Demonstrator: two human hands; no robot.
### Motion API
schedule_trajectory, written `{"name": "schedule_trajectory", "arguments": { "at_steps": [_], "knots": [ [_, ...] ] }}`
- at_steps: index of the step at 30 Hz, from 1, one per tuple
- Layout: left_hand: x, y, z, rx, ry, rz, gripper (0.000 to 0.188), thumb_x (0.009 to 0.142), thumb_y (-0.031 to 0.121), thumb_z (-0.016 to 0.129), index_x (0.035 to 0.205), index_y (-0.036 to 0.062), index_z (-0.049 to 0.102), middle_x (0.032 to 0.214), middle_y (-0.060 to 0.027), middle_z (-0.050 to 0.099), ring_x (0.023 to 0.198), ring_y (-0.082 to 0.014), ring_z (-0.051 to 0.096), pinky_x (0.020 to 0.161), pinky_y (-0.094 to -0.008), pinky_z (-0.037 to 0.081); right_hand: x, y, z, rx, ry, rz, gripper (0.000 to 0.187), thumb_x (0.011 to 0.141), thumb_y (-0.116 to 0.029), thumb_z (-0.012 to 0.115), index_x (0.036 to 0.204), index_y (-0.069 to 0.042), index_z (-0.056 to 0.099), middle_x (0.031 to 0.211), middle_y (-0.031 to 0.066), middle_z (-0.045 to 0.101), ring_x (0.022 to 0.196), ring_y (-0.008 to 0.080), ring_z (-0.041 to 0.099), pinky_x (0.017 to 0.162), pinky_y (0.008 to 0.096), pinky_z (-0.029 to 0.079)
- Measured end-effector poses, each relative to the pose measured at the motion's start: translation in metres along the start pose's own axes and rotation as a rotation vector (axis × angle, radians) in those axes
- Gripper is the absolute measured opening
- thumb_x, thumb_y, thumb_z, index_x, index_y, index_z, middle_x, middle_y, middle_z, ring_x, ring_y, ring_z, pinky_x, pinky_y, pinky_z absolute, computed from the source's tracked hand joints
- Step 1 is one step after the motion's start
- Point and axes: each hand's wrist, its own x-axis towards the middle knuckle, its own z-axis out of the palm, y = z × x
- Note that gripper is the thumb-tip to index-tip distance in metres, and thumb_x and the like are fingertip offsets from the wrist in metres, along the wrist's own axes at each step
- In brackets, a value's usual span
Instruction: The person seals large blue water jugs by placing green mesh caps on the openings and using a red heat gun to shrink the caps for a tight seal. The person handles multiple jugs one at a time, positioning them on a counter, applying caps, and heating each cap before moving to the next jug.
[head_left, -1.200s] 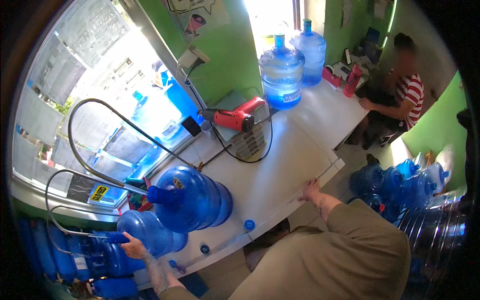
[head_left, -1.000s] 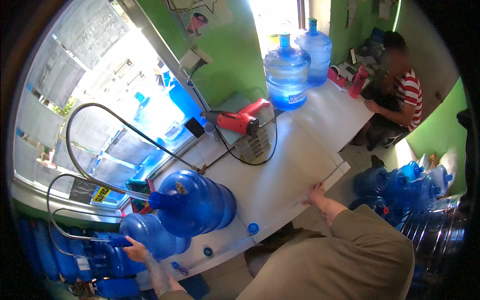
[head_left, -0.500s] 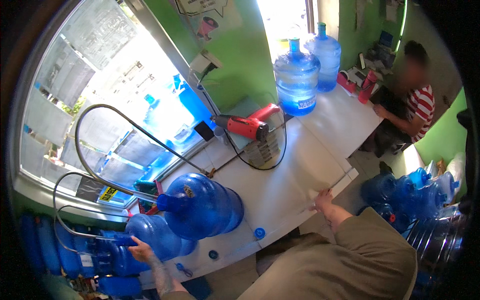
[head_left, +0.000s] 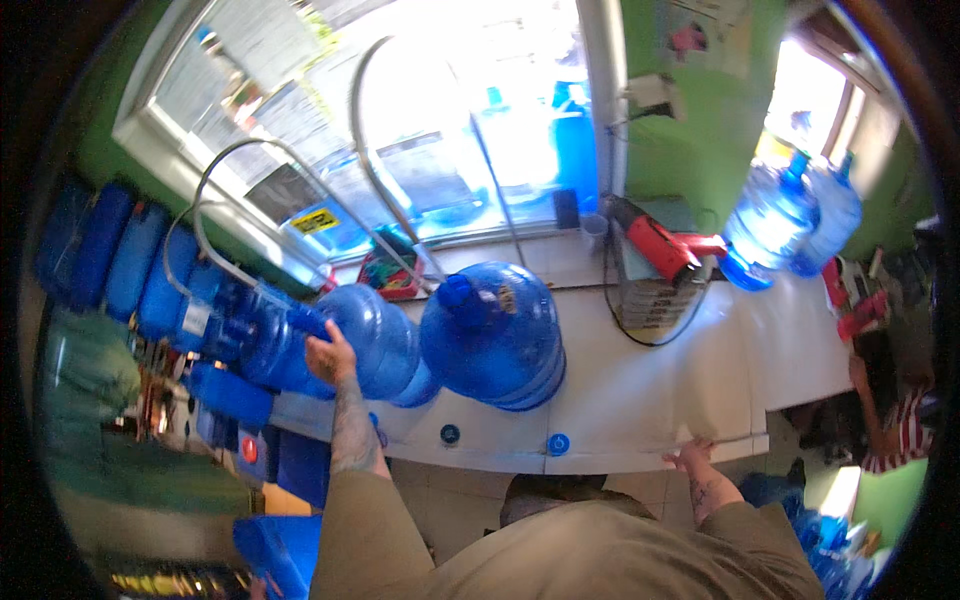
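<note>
My left hand [head_left: 332, 357] has its fingers wrapped at the neck of a blue water jug [head_left: 372, 338] that lies tilted on its side, neck toward the left. A clear hose [head_left: 213, 245] curves down to that neck. Just right of it a second, larger-looking jug [head_left: 500, 340] stands upright, a thicker hose [head_left: 358, 120] reaching its mouth. My right hand [head_left: 690, 456] lies on the front edge of the white counter [head_left: 640, 400], fingers apart and holding nothing. Between my hands, near that edge, are a dark round cap [head_left: 450, 435] and a blue cap [head_left: 558, 445].
A red heat gun [head_left: 655, 242] with a looping black cord sits on a box [head_left: 655, 310] by the wall. Two filled jugs [head_left: 770, 225] stand at the counter's right end. Several blue containers [head_left: 130, 260] line the left. A person in a striped shirt [head_left: 900, 430] is at far right.
My view has swung left, so the counter and jugs appear further right. My left hand stays at the tilted jug's neck, and my right hand remains on the counter edge.
</note>
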Motion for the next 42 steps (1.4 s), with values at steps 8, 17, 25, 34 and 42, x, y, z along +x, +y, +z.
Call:
{"name": "schedule_trajectory", "arguments": {
  "at_steps": [8,17,25,34,42],
  "knots": [
    [0.001,0.002,0.001,0.014,-0.07,-0.047,0.058,0.092,0.049,0.058,0.112,-0.0057,0.06,0.109,-0.024,0.066,0.104,-0.0412,0.062,0.094,-0.0511,0.044,-0.007,0.003,-0.021,-0.144,-0.064,-0.093,0.129,0.076,-0.088,0.048,0.151,0.013,0.021,0.159,0.0312,0.02,0.145,0.0557,0.016,0.113,0.0711,0.012],
    [-0.002,0.002,0.001,0.012,-0.025,-0.033,0.07,0.095,0.052,0.055,0.132,-0.0081,0.051,0.131,-0.0242,0.06,0.125,-0.035,0.055,0.112,-0.0492,0.034,-0.001,0.004,-0.018,-0.064,-0.073,-0.069,0.138,0.069,-0.09,0.055,0.151,0.014,0.017,0.16,0.0343,0.01,0.144,0.0576,0.013,0.114,0.0702,0.005],
    [0.001,0.007,-0.008,0.053,-0.093,-0.072,0.056,0.094,0.05,0.055,0.109,-0.0034,0.062,0.107,-0.0239,0.067,0.104,-0.0396,0.064,0.094,-0.0504,0.047,0.02,0.012,-0.007,-0.173,-0.059,-0.175,0.113,0.075,-0.085,0.053,0.15,-0.002,0.039,0.16,0.0242,0.025,0.145,0.0506,0.022,0.113,0.0697,0.011],
    [0.0,0.011,-0.013,-0.015,-0.065,-0.02,0.055,0.094,0.05,0.056,0.105,-0.0042,0.063,0.102,-0.025,0.068,0.098,-0.0427,0.064,0.087,-0.052,0.047,-0.002,0.001,-0.006,-0.026,-0.035,0.029,0.132,0.07,-0.081,0.065,0.155,0.006,0.013,0.16,0.0321,0.014,0.146,0.0573,0.007,0.115,0.0674,0.02],
    [0.001,0.006,-0.004,0.024,-0.036,-0.01,0.06,0.096,0.052,0.053,0.11,-0.0062,0.061,0.108,-0.0253,0.067,0.104,-0.0411,0.062,0.093,-0.0492,0.046,-0.021,-0.013,-0.025,0.011,-0.058,0.099,0.143,0.064,-0.086,0.065,0.154,0.009,0.009,0.161,0.0314,0.009,0.146,0.0582,0.004,0.115,0.0659,0.021]
  ]
}}
